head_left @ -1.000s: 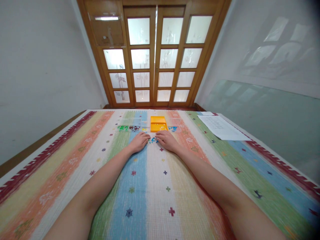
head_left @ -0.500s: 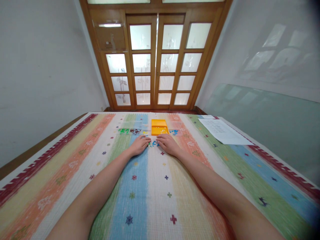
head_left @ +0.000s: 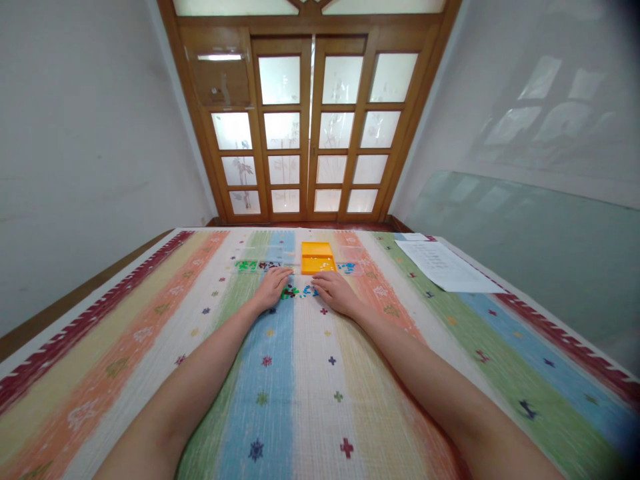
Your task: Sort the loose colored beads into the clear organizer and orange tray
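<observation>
My left hand [head_left: 273, 288] reaches over the near edge of the clear boxes, its fingers drawn together at the tips. Whatever the fingertips hold is too small to make out. Just right of it lies a loose cluster of green and dark red pieces [head_left: 289, 292] on the cloth. My right hand [head_left: 337, 291] rests palm down, fingers stretched out and slightly bent, beside a small group of blue pieces [head_left: 309, 291]. Behind the hands stands an open yellow box [head_left: 317, 249] with a few white pieces in its near half.
Clear boxes hold green pieces [head_left: 247, 266], dark red pieces [head_left: 269, 265] and, right of the yellow box, more blue pieces [head_left: 346, 268]. A printed paper sheet [head_left: 445, 265] lies at the right. The striped tablecloth [head_left: 320, 400] covers the table, with wooden glass doors [head_left: 310, 127] beyond.
My left hand has shifted left and slightly outward, uncovering the green and dark red pieces. My right hand stays in nearly the same place. The camera view has tilted slightly.
</observation>
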Demonstrator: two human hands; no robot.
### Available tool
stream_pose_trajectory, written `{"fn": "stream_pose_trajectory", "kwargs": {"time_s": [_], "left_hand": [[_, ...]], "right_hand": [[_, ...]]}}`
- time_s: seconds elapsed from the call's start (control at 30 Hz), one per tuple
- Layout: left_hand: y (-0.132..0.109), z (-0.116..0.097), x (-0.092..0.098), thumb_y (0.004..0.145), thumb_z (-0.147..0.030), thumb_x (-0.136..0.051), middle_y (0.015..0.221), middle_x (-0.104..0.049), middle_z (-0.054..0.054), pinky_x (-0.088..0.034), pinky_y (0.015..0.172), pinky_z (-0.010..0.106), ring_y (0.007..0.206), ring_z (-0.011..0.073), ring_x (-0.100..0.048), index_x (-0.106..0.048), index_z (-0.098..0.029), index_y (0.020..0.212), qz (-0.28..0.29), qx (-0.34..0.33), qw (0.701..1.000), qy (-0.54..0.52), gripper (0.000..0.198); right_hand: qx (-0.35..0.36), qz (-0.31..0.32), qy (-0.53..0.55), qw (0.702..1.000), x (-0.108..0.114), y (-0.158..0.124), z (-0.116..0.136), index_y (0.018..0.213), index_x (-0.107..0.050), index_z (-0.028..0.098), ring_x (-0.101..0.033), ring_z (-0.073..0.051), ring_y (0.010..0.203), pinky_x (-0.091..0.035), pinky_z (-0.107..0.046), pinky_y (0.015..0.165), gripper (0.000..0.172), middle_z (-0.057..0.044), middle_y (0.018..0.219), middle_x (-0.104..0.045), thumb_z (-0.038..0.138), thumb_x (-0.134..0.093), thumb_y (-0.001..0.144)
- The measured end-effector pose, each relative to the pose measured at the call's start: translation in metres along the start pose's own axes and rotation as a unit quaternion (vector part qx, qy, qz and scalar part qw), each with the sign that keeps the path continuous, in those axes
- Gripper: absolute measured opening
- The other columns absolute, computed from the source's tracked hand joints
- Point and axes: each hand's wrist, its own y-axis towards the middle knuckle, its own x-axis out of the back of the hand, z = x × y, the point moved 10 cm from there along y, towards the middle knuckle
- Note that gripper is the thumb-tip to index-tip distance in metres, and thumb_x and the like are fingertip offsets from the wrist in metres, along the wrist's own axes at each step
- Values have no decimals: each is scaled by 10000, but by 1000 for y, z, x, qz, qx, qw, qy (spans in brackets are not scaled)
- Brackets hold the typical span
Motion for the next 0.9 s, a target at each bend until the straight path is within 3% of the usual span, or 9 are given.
{"fn": "stream_pose_trajectory", "kwargs": {"time_s": [0.23,0.37,0.5,0.77,0.9], "left_hand": [[-1,71,39,1078,-339,-334,1421,-664,73,-383,1216,480,1363,212,-542,-670,-248,1360,-113,93,989,12,448],[-5,89,45,1073,-319,-334,1424,-663,62,-352,1242,503,1396,224,-506,-668,-238,1361,-115,114,986,38,449],[-4,62,35,1060,-303,-381,1474,-626,46,-328,1247,535,1441,259,-436,-677,-235,1356,-78,78,991,77,424],[-4,-40,-20,1070,-327,-415,1468,-631,23,-269,1266,549,1477,288,-384,-690,-268,1357,79,-95,989,85,401],[-7,-56,-32,1055,-312,-446,1474,-626,17,-277,1262,542,1494,302,-369,-634,-281,1431,122,-113,983,83,421]], "right_hand": [[4,6,2,1000,0,1,4,1202,-763,244,-660,-266,1177,-521,-470,1030,281,-108,1239,-731,319,-529,1066],[13,13,1,1000,0,3,9,1193,-764,235,-657,-260,1179,-514,-465,1037,283,-110,1244,-727,306,-520,1069],[11,12,1,1000,0,2,9,1185,-765,225,-653,-257,1178,-507,-461,1041,281,-113,1231,-729,302,-522,1068],[-40,-17,-6,999,7,3,-2,1159,-773,210,-663,-247,1118,-503,-440,1027,268,-111,1173,-747,269,-532,1059],[-67,-37,-4,997,8,1,-12,1130,-782,196,-664,-248,1100,-508,-432,1012,277,-113,1170,-750,263,-522,1059]]}}
